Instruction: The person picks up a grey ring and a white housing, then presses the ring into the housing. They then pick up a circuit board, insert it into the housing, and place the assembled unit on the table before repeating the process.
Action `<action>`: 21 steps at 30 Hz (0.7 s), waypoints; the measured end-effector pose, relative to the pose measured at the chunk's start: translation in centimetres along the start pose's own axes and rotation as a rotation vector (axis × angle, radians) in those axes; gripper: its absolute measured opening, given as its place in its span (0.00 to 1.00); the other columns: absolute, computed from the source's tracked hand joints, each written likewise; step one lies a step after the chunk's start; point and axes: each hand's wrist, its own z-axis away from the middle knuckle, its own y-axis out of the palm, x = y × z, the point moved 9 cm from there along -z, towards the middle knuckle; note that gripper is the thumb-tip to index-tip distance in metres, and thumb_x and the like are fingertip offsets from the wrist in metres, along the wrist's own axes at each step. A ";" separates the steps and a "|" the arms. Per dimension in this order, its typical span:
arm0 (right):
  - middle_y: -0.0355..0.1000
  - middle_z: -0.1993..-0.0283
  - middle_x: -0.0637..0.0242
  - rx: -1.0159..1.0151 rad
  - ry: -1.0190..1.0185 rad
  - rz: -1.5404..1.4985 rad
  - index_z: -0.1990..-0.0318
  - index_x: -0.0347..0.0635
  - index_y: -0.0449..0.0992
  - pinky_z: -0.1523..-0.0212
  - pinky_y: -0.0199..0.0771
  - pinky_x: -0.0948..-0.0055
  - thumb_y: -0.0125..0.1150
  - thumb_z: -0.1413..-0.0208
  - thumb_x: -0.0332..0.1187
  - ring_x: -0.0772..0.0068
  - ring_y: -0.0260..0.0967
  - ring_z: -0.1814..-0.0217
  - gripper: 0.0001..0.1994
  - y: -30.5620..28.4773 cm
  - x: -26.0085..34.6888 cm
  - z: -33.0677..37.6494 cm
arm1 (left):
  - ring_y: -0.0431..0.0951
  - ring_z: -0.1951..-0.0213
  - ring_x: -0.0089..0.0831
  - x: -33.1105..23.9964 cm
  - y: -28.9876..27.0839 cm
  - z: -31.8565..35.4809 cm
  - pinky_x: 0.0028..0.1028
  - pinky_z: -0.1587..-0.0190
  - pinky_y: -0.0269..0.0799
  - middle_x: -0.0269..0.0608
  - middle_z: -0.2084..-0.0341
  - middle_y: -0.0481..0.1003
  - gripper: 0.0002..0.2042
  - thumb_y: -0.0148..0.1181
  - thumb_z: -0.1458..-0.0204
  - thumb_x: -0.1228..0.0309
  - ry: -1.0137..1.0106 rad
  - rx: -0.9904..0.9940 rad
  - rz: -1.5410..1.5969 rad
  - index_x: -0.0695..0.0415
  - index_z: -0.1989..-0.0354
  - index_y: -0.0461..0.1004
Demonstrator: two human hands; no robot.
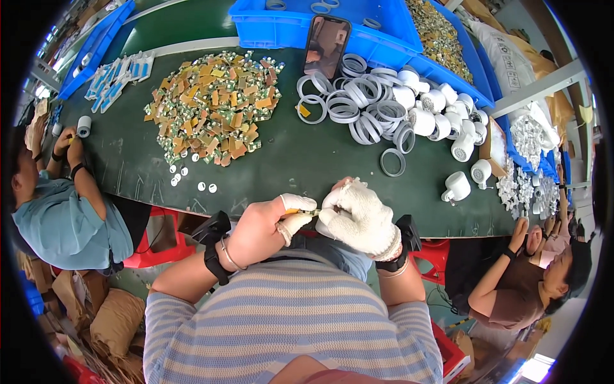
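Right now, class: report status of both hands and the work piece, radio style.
Left hand pinching small yellow part. Gloved right hand gripping its other end. Held over table edge. Nothing in the way.

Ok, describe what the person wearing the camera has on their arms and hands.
The left hand has white finger cots on thumb and fingertips, a thin bracelet and a black wrist-strapped device. The right hand wears a white knitted glove and a similar black wrist device. Short sleeves, striped blue-grey and cream.
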 end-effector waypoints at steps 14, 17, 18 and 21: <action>0.74 0.66 0.65 0.114 0.145 -0.167 0.61 0.41 0.79 0.61 0.70 0.68 0.68 0.42 0.28 0.69 0.70 0.65 0.04 0.3 -1.4 0.2 | 0.83 0.52 0.26 2.1 1.0 -0.1 0.26 0.48 0.79 0.40 0.53 0.81 0.13 0.63 0.38 0.82 -0.145 0.095 0.402 0.62 0.46 0.76; 0.74 0.66 0.66 0.223 0.282 -0.285 0.61 0.40 0.79 0.61 0.70 0.69 0.67 0.40 0.28 0.69 0.70 0.64 0.04 1.1 -2.5 0.7 | 0.83 0.53 0.27 2.6 1.5 0.1 0.26 0.47 0.79 0.39 0.53 0.81 0.13 0.63 0.37 0.81 -0.220 0.125 0.481 0.62 0.45 0.75; 0.74 0.66 0.66 0.226 0.281 -0.287 0.61 0.40 0.79 0.61 0.70 0.69 0.67 0.40 0.28 0.69 0.70 0.64 0.04 1.1 -2.6 0.7 | 0.83 0.54 0.26 2.7 1.7 0.2 0.26 0.48 0.79 0.39 0.54 0.82 0.13 0.64 0.37 0.80 -0.248 0.132 0.482 0.62 0.46 0.76; 0.74 0.66 0.66 0.243 0.307 -0.315 0.60 0.40 0.80 0.61 0.69 0.69 0.69 0.41 0.31 0.69 0.69 0.65 0.06 1.3 -2.9 0.8 | 0.83 0.55 0.26 1.2 0.9 0.1 0.26 0.50 0.79 0.39 0.55 0.82 0.11 0.65 0.37 0.79 -0.124 0.051 0.309 0.61 0.47 0.77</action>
